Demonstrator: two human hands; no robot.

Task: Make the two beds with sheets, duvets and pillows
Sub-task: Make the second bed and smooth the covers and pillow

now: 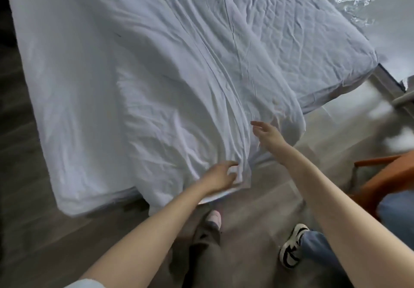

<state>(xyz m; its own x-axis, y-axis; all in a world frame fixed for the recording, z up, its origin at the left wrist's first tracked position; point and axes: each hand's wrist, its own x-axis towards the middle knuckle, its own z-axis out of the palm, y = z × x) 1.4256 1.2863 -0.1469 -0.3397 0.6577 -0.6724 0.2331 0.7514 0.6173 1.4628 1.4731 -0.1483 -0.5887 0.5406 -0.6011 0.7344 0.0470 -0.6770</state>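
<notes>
Sheet (179, 75) edge overhangs floor (67, 243), pinched by left hand (220, 175); right hand (267, 134) spread.

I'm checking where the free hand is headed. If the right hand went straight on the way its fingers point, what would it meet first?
Probably the bunched fold of the white sheet hanging off the bed, just beyond the right hand; depth is unclear.

Grey plank floor (33, 243), orange chair (389, 181) at the right.
</notes>
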